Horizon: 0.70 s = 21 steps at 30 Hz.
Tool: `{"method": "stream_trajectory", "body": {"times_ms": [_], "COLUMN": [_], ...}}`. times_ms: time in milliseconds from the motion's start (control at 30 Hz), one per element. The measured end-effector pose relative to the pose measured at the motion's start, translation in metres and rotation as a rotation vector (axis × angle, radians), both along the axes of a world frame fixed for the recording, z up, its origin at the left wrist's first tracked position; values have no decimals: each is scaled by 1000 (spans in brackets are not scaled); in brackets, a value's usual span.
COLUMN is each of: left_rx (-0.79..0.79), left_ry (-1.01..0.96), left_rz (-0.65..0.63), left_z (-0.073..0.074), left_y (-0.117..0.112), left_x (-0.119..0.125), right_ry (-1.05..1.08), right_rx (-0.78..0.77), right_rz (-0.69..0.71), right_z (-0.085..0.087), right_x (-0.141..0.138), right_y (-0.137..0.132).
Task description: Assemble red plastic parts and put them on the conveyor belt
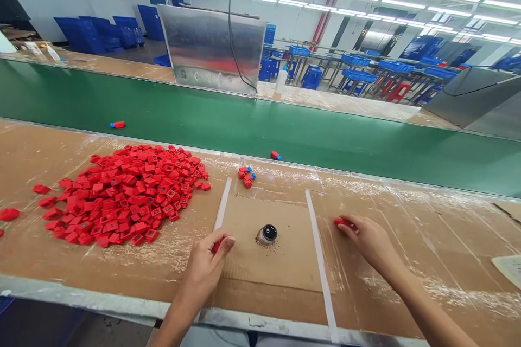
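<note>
My left hand [205, 263] is closed around a small red plastic piece [217, 245], most of it covered by the fingers. On the right, my right hand [368, 236] pinches another red piece [341, 222] close to the cardboard surface. Between the hands stands a small round black-topped fixture [268, 232], with dark crumbs around its base. It sits on a cardboard sheet [285, 268] held along both sides by white tape strips [319, 249]. To the left lies a large pile of red block-like pieces [134, 190].
Red pieces with blue ends [246, 175] lie behind the cardboard sheet. Two more red-and-blue pieces [275, 155] rest on the green belt [211, 119] at the back. A metal panel [215, 49] and a white bottle [281, 80] stand beyond it. Paper [508, 270] lies far right.
</note>
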State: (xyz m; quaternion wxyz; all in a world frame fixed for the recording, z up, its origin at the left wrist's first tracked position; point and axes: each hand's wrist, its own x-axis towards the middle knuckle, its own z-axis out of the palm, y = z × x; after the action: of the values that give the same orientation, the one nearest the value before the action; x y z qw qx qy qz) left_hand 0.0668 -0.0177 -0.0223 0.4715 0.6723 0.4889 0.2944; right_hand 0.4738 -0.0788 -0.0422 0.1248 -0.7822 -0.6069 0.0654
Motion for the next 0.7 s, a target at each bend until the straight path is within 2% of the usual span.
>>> {"method": "stream_trajectory", "body": {"times_ms": [167,233,367,467,567,700], "left_rx": [-194,-252,-233,-298,-362,-377], "left_ry": [-162,-167,-163,-279,-368,-391], "left_rz": [-29,-72,-141,-197,-175,-112], "left_z": [-14,-14,-5,-4,-13,-26], "left_y": [-12,-17,-25,-30,-33,-37], "left_x": [9,11,15,23,31,37], "right_ry": [58,138,333,332,266,202], "right_rx": [121,155,244,276,287,290], "right_rz": [18,88,320,412,459,495], "right_z": [2,12,42,54,53,46], "right_x": [-20,-40,-94,-124,-139,-143], "right_y": [-9,-11,-10,-5,1,5]}}
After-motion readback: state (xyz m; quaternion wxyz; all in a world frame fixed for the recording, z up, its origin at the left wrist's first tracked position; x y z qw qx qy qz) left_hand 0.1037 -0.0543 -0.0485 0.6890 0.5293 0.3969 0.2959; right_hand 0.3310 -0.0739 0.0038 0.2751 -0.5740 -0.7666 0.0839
